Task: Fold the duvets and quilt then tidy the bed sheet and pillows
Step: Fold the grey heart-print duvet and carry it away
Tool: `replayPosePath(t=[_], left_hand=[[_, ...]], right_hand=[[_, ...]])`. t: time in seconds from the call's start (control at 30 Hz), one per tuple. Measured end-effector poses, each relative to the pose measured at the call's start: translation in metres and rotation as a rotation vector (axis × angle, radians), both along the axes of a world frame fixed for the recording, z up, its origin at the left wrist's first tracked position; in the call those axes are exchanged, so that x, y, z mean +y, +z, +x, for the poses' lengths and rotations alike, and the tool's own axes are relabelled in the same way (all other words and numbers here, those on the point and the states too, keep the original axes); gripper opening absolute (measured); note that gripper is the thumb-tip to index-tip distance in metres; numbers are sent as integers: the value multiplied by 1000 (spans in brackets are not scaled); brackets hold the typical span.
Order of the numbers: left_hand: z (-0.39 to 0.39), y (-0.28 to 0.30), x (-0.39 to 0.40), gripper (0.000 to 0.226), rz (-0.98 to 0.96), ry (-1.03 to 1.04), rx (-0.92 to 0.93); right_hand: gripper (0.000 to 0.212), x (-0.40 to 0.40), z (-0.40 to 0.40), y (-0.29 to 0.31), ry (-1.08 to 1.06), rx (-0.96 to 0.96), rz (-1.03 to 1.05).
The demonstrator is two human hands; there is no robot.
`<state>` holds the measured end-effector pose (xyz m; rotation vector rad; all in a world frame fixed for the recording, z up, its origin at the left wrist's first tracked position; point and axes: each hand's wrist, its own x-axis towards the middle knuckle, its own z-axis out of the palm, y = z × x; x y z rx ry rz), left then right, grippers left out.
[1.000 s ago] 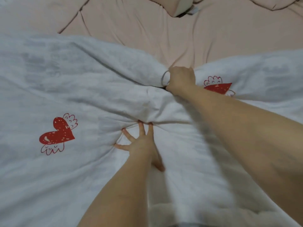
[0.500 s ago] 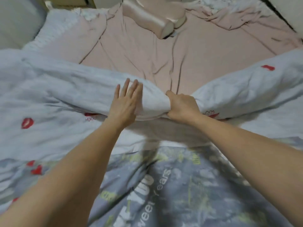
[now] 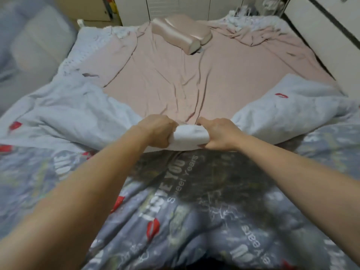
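Duvet (image 3: 194,201) lying doubled toward viewer, grey print side showing, fold only beginning. Left hand (image 3: 157,131) and right hand (image 3: 220,133) gripping bunched white edge, fingers curling round it, fabric passing between fists. Beyond: bed sheet (image 3: 175,75) wrinkling, pillow (image 3: 181,34) askew (both awaiting tidying).

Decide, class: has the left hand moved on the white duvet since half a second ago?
Yes. The left hand lay flat on the white duvet; now it grips the bunched edge, closer to the right hand.
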<state>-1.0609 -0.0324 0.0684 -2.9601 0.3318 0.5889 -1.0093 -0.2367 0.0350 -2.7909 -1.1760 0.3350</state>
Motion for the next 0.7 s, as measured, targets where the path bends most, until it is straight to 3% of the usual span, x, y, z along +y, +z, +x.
replayPosePath(t=[0.13,0.3,0.43,0.6,0.7], left_hand=[[-70,-24,-15,60,-62,-7,122],[-131,-75,-33,47,-4,81,344],[-177,-145,-62,38,-15,120,351],[-204,-204,-83,45,-2,106,399],[-214,-218,-91,51,22,136,353]], right_hand=[[29,-8,-71,-8,47,143,-75],[37,-18,-150,-71,93,173,-151],[40,-37,-199,-141,108,211,-194],[32,-57,-238,-193,80,50,-186],[44,-73,-260,-214,-7,11,-101]])
